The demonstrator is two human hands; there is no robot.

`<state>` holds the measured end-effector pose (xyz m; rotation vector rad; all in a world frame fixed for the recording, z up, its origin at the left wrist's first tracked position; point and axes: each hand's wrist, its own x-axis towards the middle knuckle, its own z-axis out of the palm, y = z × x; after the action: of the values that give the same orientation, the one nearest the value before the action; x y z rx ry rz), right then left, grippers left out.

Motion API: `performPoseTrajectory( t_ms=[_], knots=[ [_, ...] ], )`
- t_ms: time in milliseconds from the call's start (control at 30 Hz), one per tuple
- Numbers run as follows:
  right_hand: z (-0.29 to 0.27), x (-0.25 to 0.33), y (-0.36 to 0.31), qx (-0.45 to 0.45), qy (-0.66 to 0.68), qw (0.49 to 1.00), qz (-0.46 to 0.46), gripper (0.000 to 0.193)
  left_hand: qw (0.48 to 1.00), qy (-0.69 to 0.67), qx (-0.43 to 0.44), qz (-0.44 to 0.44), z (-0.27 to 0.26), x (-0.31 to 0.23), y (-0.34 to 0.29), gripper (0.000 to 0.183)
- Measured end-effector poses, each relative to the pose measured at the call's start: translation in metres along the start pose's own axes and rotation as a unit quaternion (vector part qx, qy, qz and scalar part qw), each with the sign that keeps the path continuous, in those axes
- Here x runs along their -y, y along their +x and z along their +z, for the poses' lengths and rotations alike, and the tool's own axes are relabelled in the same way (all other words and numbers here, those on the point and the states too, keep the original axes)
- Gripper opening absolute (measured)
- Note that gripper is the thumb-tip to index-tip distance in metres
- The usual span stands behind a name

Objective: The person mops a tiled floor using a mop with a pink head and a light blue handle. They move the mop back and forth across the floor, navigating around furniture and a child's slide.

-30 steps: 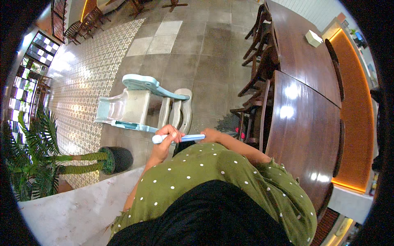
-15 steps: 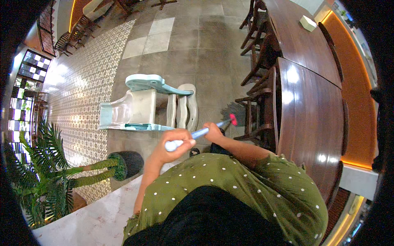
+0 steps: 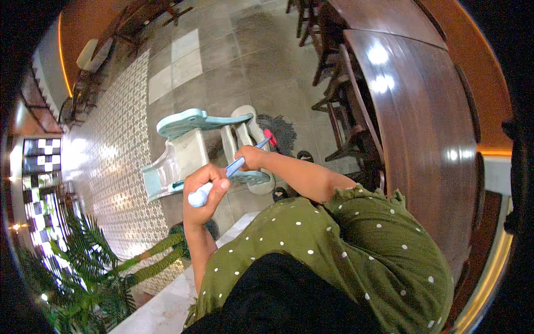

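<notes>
A mop with a pale blue handle [image 3: 236, 165] slants away from me, its white knob end nearest me. My left hand [image 3: 201, 189] is closed round the upper end of the handle. Further down, my right hand [image 3: 251, 158] grips the same handle. Past a red collar [image 3: 270, 137], the dark grey mop head [image 3: 282, 135] lies spread on the tiled floor. It rests beside the step end of a small children's slide [image 3: 189, 153] in white and light teal, which the handle and my hands partly cover.
Dark wooden chairs [image 3: 347, 136] line the long, glossy wooden table [image 3: 414, 128] on the right. A potted palm [image 3: 78, 261] stands at the lower left behind a pale marble ledge [image 3: 167, 306]. My feet in dark sandals [image 3: 304, 156] are just right of the mop.
The mop head has moved left across the floor, from near the chairs to the slide's steps. Both hands have swung left with the handle, and the view has turned.
</notes>
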<state>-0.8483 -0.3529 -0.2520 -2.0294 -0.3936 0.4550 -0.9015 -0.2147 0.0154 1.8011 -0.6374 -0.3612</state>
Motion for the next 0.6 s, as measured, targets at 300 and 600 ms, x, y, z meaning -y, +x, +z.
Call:
performPoseTrajectory(
  t_ms=[300, 600],
  knots=[
    [-0.031, -0.032, -0.055, 0.106, -0.141, 0.984, 0.029, 0.022, 0.984, -0.124, -0.116, 0.049, 0.041, 0.025, -0.003, 0.033],
    [-0.051, -0.126, -0.151, 0.063, -0.103, 0.985, 0.120, 0.031, 0.971, -0.232, -0.053, -0.017, 0.124, 0.077, -0.014, 0.023]
  ],
)
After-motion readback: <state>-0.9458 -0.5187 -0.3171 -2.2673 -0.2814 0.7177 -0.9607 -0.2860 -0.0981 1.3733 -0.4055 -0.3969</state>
